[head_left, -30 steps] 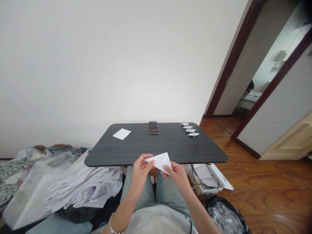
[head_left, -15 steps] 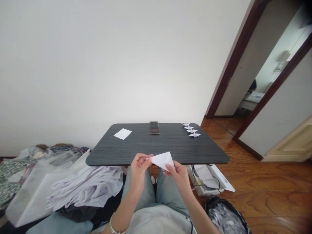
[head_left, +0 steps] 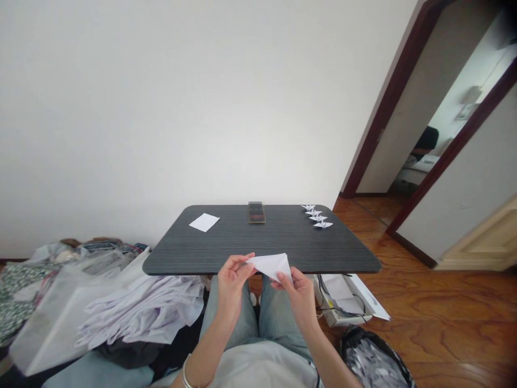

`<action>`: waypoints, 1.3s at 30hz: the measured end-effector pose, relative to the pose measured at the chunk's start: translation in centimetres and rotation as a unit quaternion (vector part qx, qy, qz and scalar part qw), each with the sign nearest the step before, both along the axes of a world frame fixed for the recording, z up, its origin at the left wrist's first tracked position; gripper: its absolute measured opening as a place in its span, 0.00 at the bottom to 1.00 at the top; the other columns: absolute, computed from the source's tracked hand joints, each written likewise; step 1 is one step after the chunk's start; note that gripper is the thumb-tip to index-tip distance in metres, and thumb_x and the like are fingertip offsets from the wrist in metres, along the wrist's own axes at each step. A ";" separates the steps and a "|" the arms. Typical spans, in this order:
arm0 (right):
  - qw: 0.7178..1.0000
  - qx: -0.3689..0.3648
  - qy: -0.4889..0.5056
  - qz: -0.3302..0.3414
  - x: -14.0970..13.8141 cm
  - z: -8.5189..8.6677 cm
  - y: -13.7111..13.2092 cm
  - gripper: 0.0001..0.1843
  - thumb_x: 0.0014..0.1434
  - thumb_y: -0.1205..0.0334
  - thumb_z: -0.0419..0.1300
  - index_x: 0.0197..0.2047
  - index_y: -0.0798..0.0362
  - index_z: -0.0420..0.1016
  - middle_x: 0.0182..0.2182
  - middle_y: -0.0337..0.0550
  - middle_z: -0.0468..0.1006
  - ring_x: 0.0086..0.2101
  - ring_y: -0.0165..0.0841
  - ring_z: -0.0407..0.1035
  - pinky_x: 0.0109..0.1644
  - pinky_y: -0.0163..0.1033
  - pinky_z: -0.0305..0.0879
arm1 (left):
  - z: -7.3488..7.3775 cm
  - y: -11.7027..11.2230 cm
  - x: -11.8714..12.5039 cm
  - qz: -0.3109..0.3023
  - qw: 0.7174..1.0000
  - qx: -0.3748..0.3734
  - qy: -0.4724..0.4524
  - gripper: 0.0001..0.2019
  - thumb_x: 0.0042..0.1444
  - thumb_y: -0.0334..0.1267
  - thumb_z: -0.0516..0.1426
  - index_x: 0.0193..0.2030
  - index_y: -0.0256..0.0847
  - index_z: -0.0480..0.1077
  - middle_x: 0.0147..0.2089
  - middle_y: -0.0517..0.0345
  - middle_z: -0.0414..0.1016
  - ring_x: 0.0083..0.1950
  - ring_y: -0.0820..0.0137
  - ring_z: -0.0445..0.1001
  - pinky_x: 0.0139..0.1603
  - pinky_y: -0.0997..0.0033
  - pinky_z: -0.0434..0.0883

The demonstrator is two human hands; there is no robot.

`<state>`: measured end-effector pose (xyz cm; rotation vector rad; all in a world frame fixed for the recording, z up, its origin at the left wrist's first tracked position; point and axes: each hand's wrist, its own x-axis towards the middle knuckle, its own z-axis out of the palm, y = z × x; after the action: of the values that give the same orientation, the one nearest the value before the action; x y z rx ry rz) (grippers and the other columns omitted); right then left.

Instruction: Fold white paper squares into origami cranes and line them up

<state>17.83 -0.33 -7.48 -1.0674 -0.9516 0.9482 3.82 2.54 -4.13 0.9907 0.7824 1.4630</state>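
Note:
Both of my hands hold a white paper folded into a triangle (head_left: 271,265) above my lap, just in front of the near edge of the dark table (head_left: 226,250). My left hand (head_left: 232,283) pinches the paper's left corner between thumb and fingers. My right hand (head_left: 299,293) pinches its lower right corner. On the table lie a flat white sheet (head_left: 204,222) at the far left, a small dark box (head_left: 256,213) at the far middle, and a row of several folded white paper figures (head_left: 317,215) at the far right.
A heap of white plastic bags and cloth (head_left: 100,307) lies on the left beside my legs. Papers and a white tray (head_left: 347,296) sit on the wooden floor under the table's right end. A black bin with paper scraps (head_left: 374,358) stands at the lower right. An open doorway (head_left: 428,151) is on the right.
My right hand has slid down along the paper's right edge to its lower corner. The triangle has tilted a little flatter. My left hand keeps its pinch on the left corner.

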 end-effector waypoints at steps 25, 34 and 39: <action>0.998 -0.023 0.047 0.021 0.3 -0.4 0.5 0.14 0.46 0.53 0.66 0.25 0.56 0.74 0.21 0.37 0.74 0.23 0.31 0.69 0.28 0.36 0.71 | 0.7 1.0 -1.8 -0.050 0.990 -0.035 0.129 0.11 0.42 0.39 0.64 0.23 0.36 0.67 0.23 0.60 0.76 0.27 0.74 0.75 0.32 0.77 0.72; 0.997 -0.028 0.066 0.026 0.2 -0.2 0.4 0.14 0.46 0.53 0.66 0.25 0.56 0.75 0.22 0.37 0.75 0.22 0.30 0.69 0.29 0.37 0.71 | 0.7 0.9 -1.7 -0.049 0.992 -0.061 0.097 0.12 0.42 0.38 0.65 0.31 0.36 0.68 0.24 0.58 0.78 0.28 0.72 0.76 0.31 0.76 0.73; 0.996 -0.035 0.079 0.032 0.2 -0.1 0.4 0.14 0.45 0.52 0.67 0.25 0.56 0.75 0.22 0.38 0.75 0.22 0.31 0.70 0.29 0.36 0.71 | 0.2 1.1 -1.8 -0.028 0.994 -0.070 0.084 0.10 0.40 0.37 0.65 0.26 0.35 0.70 0.24 0.58 0.77 0.27 0.74 0.76 0.29 0.78 0.73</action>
<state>18.04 0.09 -7.62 -1.0104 -0.8308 1.1091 2.02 3.66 -3.91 1.0286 0.9586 1.2695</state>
